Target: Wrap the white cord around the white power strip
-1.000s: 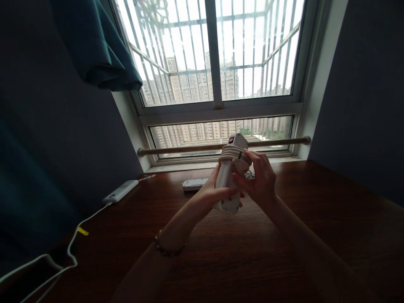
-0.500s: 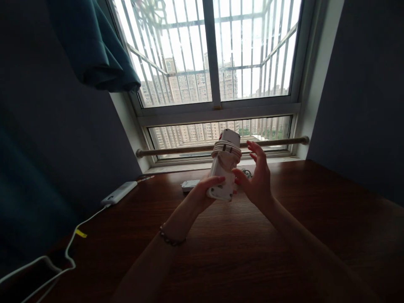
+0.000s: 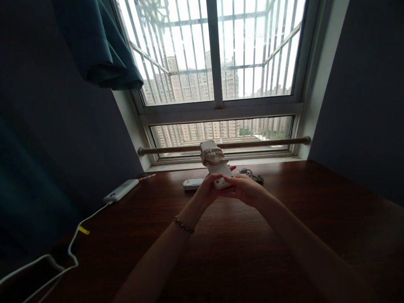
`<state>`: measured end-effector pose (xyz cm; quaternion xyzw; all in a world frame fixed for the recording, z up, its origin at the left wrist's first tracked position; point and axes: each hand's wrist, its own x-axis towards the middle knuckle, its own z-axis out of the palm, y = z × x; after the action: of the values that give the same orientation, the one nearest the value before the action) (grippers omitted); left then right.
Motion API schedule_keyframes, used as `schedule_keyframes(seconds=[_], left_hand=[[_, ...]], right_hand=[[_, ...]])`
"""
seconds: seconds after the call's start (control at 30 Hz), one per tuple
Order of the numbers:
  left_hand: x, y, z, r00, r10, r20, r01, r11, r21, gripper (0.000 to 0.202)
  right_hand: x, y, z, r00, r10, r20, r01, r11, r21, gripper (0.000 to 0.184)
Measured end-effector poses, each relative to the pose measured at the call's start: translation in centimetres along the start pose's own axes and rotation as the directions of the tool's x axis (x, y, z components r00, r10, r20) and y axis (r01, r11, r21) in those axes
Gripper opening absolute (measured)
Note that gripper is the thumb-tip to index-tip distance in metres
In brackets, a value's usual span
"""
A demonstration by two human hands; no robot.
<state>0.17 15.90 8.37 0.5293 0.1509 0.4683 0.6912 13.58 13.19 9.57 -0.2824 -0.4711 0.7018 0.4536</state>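
Both my hands grip the near end of a white power strip [image 3: 220,170], held tilted above the table with its far end toward the window. Its white cord [image 3: 212,156] is wound in several loops around the strip's far half. My left hand [image 3: 209,185] closes on the left side, thumb on top. My right hand [image 3: 244,189] wraps the right side, its thumb on the upper face and fingers partly hidden beneath. Behind my left hand a second white strip-like device [image 3: 192,184] lies on the table. Beyond my right hand lies a dark plug with a bundled cable [image 3: 257,178].
A white power bank [image 3: 121,190] sits at the table's left edge, with a white cable [image 3: 75,235] running down from it; a yellow tag hangs on the cable. A metal rail [image 3: 268,143] crosses before the barred window. A blue curtain [image 3: 104,54] hangs upper left.
My right hand, apart with spread fingers before, has closed on the strip's near end. The strip has turned, its far end swinging left and showing the cord loops from another side.
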Motion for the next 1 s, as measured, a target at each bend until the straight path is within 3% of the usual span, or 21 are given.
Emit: schedule_keyframes(seconds=[0.1,0.2,0.33,0.43,0.57,0.67,0.73,0.87,1.0], left_hand=[[0.3,-1.1,-1.2,0.992,0.072,0.103,-0.096,0.964,0.248,0.050],[0.7,-2.8,-2.4,0.988,0.061,0.139,-0.116,0.895,0.430,0.060],[1.2,-5.4,-3.7,0.987,0.050,0.154,-0.142,0.726,0.673,0.055],[1.1,-7.1,-4.3,0.974,0.165,0.156,-0.219,0.496,0.840,0.064],[0.1,-9.1,-4.0,0.914,0.266,0.306,-0.364,0.205,0.908,0.054],[-0.7,-10.2,-3.6,0.861,0.224,0.458,-0.481,0.061,0.875,0.046],[-1.0,-10.6,-3.4,0.819,0.170,0.548,-0.552,-0.029,0.833,0.045],[-0.9,-10.9,-3.7,0.764,0.093,0.638,-0.580,-0.333,0.743,0.044],[-0.7,-11.1,-4.2,0.775,0.097,0.625,-0.546,-0.394,0.739,0.038]], right_hand=[[0.3,0.7,0.1,0.995,-0.079,-0.063,0.079,0.997,-0.003,0.027],[-0.5,1.1,-0.9,0.983,-0.122,-0.136,0.112,0.991,-0.076,0.033],[-3.6,1.1,-5.5,0.931,-0.189,-0.312,0.101,0.955,-0.278,0.038],[-7.6,1.0,-11.2,0.842,-0.278,-0.462,0.030,0.879,-0.475,0.038],[-14.5,0.5,-19.8,0.615,-0.469,-0.634,-0.232,0.661,-0.714,0.035],[-19.6,-0.3,-25.4,0.487,-0.563,-0.667,-0.447,0.496,-0.745,0.034],[-22.2,-1.0,-28.2,0.440,-0.596,-0.671,-0.546,0.415,-0.727,0.034],[-25.5,-2.4,-32.3,0.360,-0.619,-0.698,-0.706,0.308,-0.638,0.029],[-26.7,-3.2,-35.4,0.317,-0.590,-0.743,-0.799,0.255,-0.544,0.026]])
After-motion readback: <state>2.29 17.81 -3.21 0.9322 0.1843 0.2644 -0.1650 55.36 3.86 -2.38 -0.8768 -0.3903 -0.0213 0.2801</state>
